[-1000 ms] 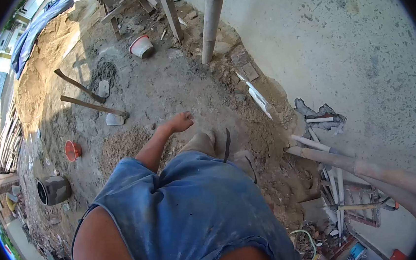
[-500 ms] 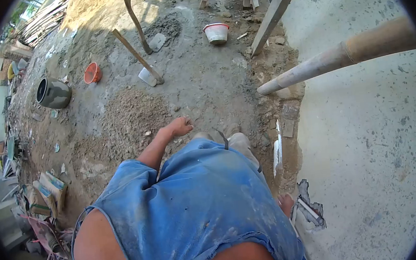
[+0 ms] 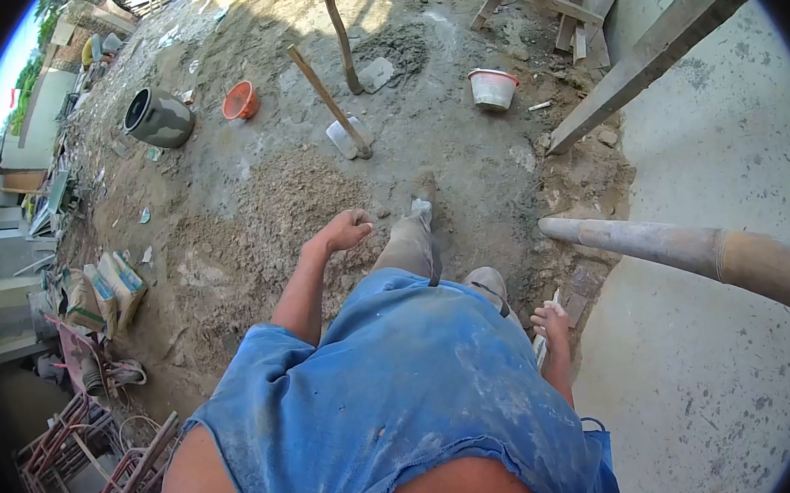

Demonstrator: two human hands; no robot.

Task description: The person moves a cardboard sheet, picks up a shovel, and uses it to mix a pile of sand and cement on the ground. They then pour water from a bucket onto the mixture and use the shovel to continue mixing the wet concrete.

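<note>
Both hands [image 3: 345,230] [image 3: 549,319] hang empty, fingers partly hidden.

Harsh daylight, hard shadows (fisheye-warped edges).

Head view — steeply down, close.

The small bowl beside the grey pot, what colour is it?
Orange, clearest in the head view.
</note>
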